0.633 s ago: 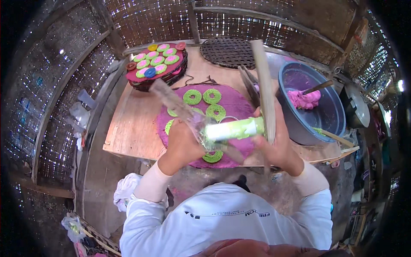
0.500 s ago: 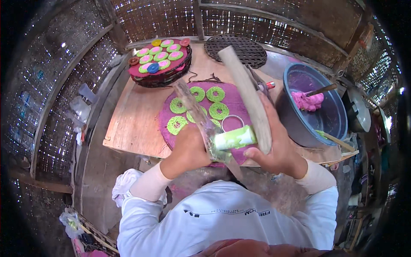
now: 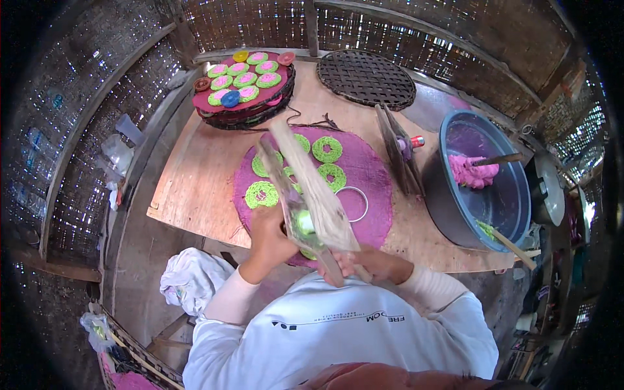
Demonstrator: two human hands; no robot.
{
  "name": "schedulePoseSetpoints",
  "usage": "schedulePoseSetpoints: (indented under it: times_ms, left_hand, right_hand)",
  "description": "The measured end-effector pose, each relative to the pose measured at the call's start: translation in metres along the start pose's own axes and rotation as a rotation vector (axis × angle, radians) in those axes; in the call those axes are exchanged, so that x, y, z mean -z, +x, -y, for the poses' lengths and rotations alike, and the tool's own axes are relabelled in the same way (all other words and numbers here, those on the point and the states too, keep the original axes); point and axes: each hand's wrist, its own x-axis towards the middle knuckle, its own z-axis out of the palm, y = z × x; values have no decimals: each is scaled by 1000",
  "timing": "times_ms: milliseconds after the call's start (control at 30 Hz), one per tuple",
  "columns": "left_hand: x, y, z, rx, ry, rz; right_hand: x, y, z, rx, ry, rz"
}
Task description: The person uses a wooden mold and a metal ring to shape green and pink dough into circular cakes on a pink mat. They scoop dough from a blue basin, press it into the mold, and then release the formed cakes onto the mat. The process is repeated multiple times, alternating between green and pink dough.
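Above the mat my left hand [image 3: 268,235] is closed around a worn wooden bar [image 3: 278,179] of a hand press. The press's second, paler bar [image 3: 311,182] slants close beside it, and my right hand [image 3: 372,265] grips near its lower end. Between the bars a white cylinder smeared with green dough [image 3: 303,222] partly shows; the bars hide the rest. Below lies a round purple cloth mat [image 3: 374,169] bearing several lacy green dough rings [image 3: 327,149]. A thin white ring [image 3: 365,207] rests on the mat, right of the press.
At the back left, a stacked woven tray [image 3: 244,123] carries green-and-pink rounds and coloured plastic rings. A woven rack [image 3: 367,78] lies behind the mat. Another wooden press [image 3: 398,153] sits right of it, beside a blue-grey tub [image 3: 448,221] with pink dough [image 3: 471,172] and sticks.
My right hand has moved down and left along with the paler bar. The two bars, spread apart before, are now close together with the white cylinder between them.
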Motion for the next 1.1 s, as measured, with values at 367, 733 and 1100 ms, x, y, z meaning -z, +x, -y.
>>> schedulePoseSetpoints:
  times_ms: [367, 733, 1100]
  left_hand:
    - [-43, -143, 93, 867, -657, -566]
    - [-90, -127, 36, 851, -663, -376]
    - [39, -65, 191, 453, -96, 48]
  right_hand:
    - [185, 83, 86, 594, -420, -487]
    - [253, 101, 72, 370, -42, -470]
    - [165, -1, -26, 563, -49, -701]
